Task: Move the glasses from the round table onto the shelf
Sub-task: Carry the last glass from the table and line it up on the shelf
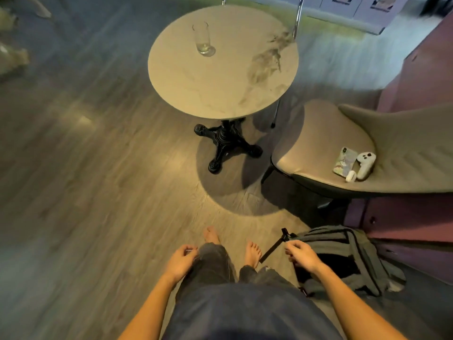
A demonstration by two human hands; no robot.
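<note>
**One glass left on the counter**

The left hand (pixel 182 260) hangs by the thigh, fingers loosely curled, gripping nothing that shows. One glass (pixel 203 40) stands upright near the counter's (pixel 220 89) far left edge, well apart from both hands, and looks empty. It is the only one there, so the job seems nearly done, though the shelf is out of view. The right hand (pixel 302 256) is likewise slack and bare. Beside it a bag (pixel 343 256) lies open on the floor, its inside too dark to read.

No legible text anywhere, wall posters (pixel 381 3) printed (too blurred to read)
</note>
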